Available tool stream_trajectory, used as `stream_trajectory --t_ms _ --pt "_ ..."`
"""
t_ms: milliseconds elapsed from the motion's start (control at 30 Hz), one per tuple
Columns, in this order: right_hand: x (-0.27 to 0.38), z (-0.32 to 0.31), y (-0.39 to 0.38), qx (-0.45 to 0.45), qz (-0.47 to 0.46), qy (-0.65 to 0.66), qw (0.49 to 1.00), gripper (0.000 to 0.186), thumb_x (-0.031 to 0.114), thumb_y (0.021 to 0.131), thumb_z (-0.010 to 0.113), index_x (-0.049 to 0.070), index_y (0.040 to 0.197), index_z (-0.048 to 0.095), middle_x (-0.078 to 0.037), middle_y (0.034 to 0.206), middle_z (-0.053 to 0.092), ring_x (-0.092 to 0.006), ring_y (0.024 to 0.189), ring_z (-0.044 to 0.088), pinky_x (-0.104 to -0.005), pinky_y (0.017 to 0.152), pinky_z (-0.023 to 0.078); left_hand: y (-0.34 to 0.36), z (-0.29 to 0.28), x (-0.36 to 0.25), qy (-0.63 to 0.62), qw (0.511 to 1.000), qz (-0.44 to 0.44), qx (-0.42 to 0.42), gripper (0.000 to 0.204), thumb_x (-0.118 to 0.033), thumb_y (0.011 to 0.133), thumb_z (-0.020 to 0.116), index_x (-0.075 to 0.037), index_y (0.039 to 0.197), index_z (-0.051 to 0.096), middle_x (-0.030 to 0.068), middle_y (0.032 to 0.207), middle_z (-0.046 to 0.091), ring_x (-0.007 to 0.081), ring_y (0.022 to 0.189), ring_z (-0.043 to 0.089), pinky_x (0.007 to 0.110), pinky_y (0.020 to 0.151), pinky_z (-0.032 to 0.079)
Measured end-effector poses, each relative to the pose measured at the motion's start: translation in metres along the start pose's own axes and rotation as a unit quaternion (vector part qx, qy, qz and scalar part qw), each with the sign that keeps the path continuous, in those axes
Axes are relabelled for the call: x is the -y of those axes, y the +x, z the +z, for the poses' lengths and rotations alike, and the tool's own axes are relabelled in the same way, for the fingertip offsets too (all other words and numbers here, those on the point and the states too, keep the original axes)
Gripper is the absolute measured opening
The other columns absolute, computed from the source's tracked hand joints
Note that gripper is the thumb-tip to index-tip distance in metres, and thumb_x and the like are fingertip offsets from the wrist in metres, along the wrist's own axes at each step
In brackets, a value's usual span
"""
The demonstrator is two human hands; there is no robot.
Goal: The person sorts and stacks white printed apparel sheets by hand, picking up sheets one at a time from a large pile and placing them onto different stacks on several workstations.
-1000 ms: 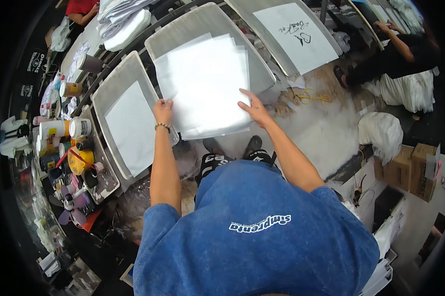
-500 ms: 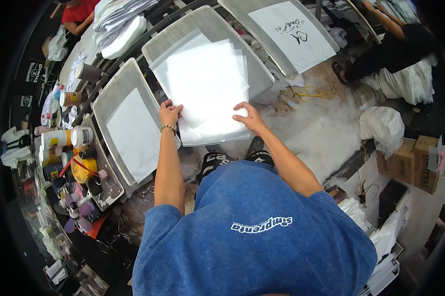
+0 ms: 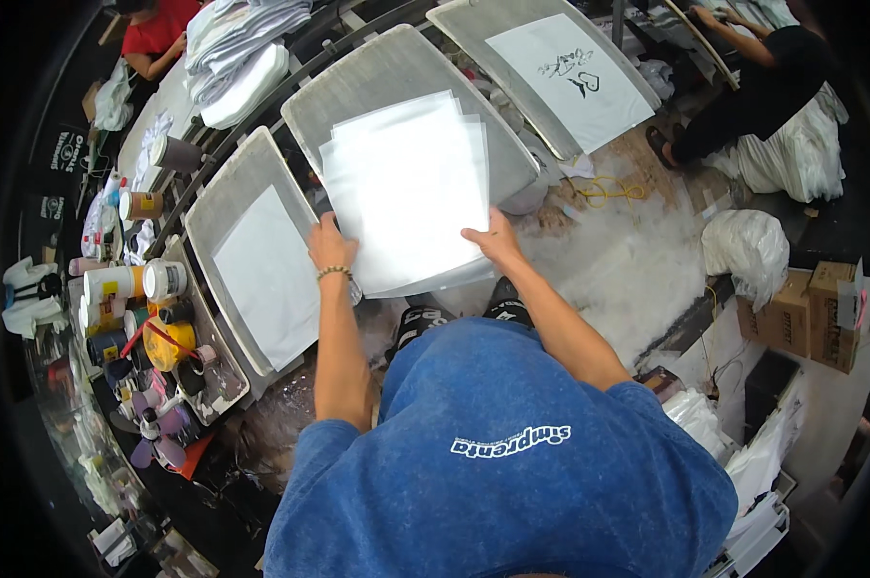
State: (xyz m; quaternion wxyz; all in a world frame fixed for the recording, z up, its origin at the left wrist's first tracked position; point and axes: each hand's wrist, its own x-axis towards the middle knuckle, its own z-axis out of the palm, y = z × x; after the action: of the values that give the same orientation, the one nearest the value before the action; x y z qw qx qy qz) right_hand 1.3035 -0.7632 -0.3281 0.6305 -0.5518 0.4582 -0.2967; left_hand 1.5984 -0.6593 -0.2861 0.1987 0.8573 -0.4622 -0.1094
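Left hand (image 3: pixel 333 247) and right hand (image 3: pixel 498 241) grasp the white sheet stack (image 3: pixel 406 183) by its left and right edges, before the middle grey board (image 3: pixel 331 89). Edge alignment appears in hand; next, square the uneven far corners with even pressure

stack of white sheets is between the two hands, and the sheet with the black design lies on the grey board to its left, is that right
Not quite: in the head view the sheet with the black design lies on the grey board to the right. The stack of white sheets is between the left hand and right hand.
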Motion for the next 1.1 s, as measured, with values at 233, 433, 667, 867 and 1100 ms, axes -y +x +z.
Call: stream_trajectory --t_ms 233,433,667,867,1100 --pt "0.080 0.027 -0.002 0.101 -0.044 -0.093 0.990 0.039 0.007 0.073 0.064 -0.005 0.110 0.062 -0.021 0.094 0.068 -0.0229 0.077 0.065 -0.0337 0.070 0.050 0.020 -0.006 -0.191 -0.049 0.960 -0.097 0.257 0.099 -0.066 0.069 0.067 0.015 0.123 0.046 0.0331 0.105 0.063 0.0415 0.093 0.066 0.041 0.084 0.053" --pt "0.140 0.014 -0.019 0.291 -0.024 0.052 0.955 0.056 0.026 0.087 0.068 -0.001 0.133 0.050 -0.014 0.128 0.058 -0.0226 0.110 0.057 -0.0348 0.091 0.046 0.051 -0.040 -0.178 0.057 0.979 0.056 0.186 0.033 -0.012 0.074 0.062 0.002 0.104 0.064 0.0266 0.094 0.067 0.0388 0.090 0.067 0.043 0.078 0.053" --pt "0.062 -0.053 0.026 0.017 0.111 0.187 0.976 0.077 0.050 0.082 0.070 0.001 0.135 0.044 -0.015 0.128 0.056 -0.0232 0.112 0.058 -0.0376 0.090 0.049 0.019 -0.168 -0.208 -0.396 0.889 0.118 0.196 0.028 -0.015 0.086 0.069 0.001 0.108 0.062 0.0069 0.090 0.068 0.0121 0.078 0.064 0.027 0.070 0.052" --pt "0.088 -0.084 0.015 0.213 0.107 0.410 0.881 0.060 0.032 0.083 0.070 0.001 0.130 0.049 -0.014 0.120 0.061 -0.0247 0.108 0.061 -0.0391 0.093 0.051 0.045 -0.116 -0.128 -0.529 0.831 0.002 0.172 0.042 -0.004 0.081 0.072 0.003 0.118 0.053 0.0112 0.097 0.067 0.0172 0.079 0.066 0.031 0.070 0.057" --pt "-0.006 -0.059 0.031 0.097 0.153 0.216 0.960 0.043 0.017 0.088 0.068 -0.001 0.124 0.052 -0.011 0.116 0.063 -0.0201 0.104 0.062 -0.0373 0.090 0.051 0.029 0.075 -0.007 -0.256 0.951 -0.175 0.009 0.046 -0.011 0.075 0.079 0.007 0.110 0.057 0.0153 0.099 0.066 0.0221 0.085 0.064 0.033 0.076 0.053"
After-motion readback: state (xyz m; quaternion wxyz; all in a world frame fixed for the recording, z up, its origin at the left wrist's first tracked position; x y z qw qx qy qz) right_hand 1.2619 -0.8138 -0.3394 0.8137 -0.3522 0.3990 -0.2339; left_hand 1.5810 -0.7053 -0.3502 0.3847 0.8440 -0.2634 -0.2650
